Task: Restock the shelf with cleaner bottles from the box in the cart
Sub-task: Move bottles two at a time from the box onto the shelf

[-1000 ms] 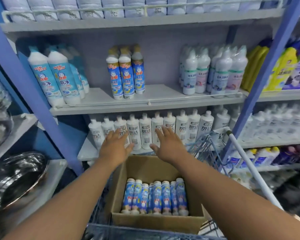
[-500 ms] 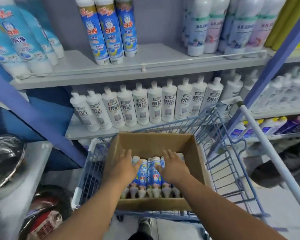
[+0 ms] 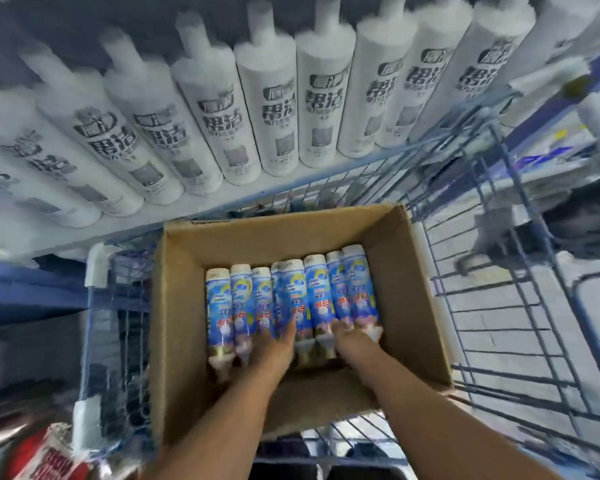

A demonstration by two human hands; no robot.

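cleaner bottles [image 3: 293,299] — blue-labelled, white-based, flat

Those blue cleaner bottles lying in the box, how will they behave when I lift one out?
The blue cleaner bottles look rigid plastic, so probably stiff. They are round and lying down, so neighbours may roll into the gap. The cardboard box walls should contain them.

Shop aisle, shelf [image 3: 187,233] lined with identical white bottles [image 3: 278,109], blue wire cart [image 3: 499,271]
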